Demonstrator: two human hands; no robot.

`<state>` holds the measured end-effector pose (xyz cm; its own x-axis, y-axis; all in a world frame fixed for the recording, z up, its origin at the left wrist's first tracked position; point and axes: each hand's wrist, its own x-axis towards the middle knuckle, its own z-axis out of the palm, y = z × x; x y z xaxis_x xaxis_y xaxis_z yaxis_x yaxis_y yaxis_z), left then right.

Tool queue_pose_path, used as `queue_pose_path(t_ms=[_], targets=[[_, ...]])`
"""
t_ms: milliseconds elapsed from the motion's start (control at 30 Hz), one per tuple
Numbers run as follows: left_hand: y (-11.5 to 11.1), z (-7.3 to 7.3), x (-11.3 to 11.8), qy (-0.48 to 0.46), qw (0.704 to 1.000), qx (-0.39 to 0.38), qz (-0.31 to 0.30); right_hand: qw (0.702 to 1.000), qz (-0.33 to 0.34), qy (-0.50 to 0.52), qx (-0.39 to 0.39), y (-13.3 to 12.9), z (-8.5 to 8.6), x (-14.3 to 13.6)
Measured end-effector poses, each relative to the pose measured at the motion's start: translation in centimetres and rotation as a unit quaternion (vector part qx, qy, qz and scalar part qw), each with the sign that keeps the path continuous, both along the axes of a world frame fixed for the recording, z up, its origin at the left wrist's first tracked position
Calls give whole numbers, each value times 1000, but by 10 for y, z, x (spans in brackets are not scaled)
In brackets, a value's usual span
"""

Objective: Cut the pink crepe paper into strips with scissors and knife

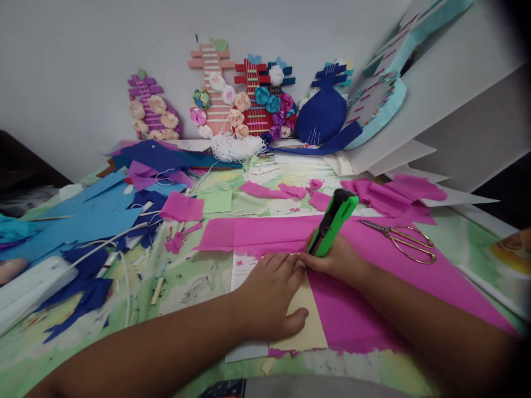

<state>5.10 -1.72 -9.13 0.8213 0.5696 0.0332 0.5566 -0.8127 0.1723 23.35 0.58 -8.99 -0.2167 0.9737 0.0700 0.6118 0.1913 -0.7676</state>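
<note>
My left hand [271,296] lies flat with fingers stretched over a cream paper strip [309,315] and the edge of a folded pink crepe-paper sheet [352,309]. Right beside its fingertips, my right hand [338,262] is closed around a green and black utility knife [334,221]. The knife stands tilted, handle end up; its lower tip is hidden by my fingers. Under the left hand a white sheet [243,268] shows in part. Gold-handled scissors [400,237] rest on the pink paper, right of my right hand.
Blue paper pieces [95,210] and a white power strip [37,290] with cords lie at left. Pink scraps [385,193] and white yarn [236,146] are farther back. Decorated paper instruments [253,99] lean on the wall. Large white boards [440,105] stand at right.
</note>
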Motion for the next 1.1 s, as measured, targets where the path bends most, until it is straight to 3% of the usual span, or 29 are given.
queue_pose_path(t_ms=[600, 733, 867, 1100], targets=[[-2, 2, 0, 11, 1000, 7, 0, 997, 80, -5, 3, 0, -9, 6], [-2, 1, 1, 4, 1000, 2, 4, 996, 87, 29, -8, 1, -4, 6], [-1, 0, 1, 7, 1000, -1, 0, 989, 140, 41, -28, -1, 1, 3], [-1, 4, 3, 2, 1000, -10, 0, 992, 105, 56, -39, 1, -3, 3]])
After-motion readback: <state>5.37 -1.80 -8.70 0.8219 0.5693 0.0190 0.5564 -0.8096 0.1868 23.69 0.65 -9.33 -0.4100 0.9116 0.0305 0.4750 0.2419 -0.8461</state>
